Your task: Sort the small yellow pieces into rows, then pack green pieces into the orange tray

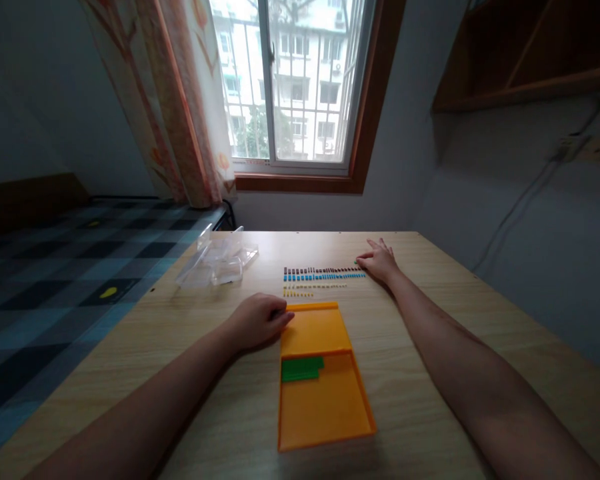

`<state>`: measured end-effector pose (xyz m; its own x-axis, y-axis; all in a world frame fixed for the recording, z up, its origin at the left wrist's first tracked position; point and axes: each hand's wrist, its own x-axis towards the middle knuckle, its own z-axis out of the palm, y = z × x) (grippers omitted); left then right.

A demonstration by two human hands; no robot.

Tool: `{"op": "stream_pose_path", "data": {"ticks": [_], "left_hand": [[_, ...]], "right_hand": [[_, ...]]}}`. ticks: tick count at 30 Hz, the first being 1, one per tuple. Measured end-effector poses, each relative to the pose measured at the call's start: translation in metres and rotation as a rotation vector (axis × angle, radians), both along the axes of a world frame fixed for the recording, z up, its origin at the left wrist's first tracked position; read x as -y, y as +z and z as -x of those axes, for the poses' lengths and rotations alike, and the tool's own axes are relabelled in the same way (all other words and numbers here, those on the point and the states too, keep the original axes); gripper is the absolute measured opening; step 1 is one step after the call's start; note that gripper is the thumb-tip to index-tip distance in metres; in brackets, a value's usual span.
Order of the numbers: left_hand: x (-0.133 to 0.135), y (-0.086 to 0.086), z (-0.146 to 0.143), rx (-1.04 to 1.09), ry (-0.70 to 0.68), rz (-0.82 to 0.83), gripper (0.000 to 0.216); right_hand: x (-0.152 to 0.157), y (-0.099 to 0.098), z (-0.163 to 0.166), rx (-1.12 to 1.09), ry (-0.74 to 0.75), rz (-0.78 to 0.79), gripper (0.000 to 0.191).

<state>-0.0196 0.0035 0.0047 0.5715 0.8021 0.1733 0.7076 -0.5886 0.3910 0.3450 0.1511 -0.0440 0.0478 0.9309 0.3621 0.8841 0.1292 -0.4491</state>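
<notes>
An orange two-part plastic box [325, 400] lies open on the table, its far part [316, 330] shallow. Green blocks [301, 368] sit side by side in the upper left of its near part. My left hand [261, 320] is closed at the far left corner, thumb over the rim. My right hand [379, 260] is beyond the right end of the rows, thumb and forefinger pinched at a tiny green piece [356, 262], other fingers raised. Small pieces stand in rows: dark red [325, 271], blue [325, 277], pale yellow [320, 287] and yellow [296, 294].
Clear plastic boxes [220, 260] are heaped at the table's back left. The wooden table [220, 407] stands by a wall and window [305, 87]. A bed with checked cover [100, 267] is at left. A wooden shelf [530, 60] hangs upper right, above a cable [517, 203].
</notes>
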Motion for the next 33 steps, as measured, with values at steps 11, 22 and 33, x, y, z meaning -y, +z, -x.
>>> {"op": "stream_pose_path", "data": {"ticks": [11,22,33], "left_hand": [[-0.002,-0.003,0.001,0.033,-0.022,-0.017,0.04],[-0.003,-0.003,-0.001,0.027,-0.015,-0.017,0.041],[-0.003,-0.003,0.0,0.024,-0.012,-0.023,0.039]], "right_hand": [[-0.001,-0.001,-0.005,0.003,0.007,0.028,0.017],[-0.003,-0.001,0.001,0.014,0.026,-0.047,0.013],[0.004,0.02,0.004,-0.058,0.043,-0.169,0.016]]}}
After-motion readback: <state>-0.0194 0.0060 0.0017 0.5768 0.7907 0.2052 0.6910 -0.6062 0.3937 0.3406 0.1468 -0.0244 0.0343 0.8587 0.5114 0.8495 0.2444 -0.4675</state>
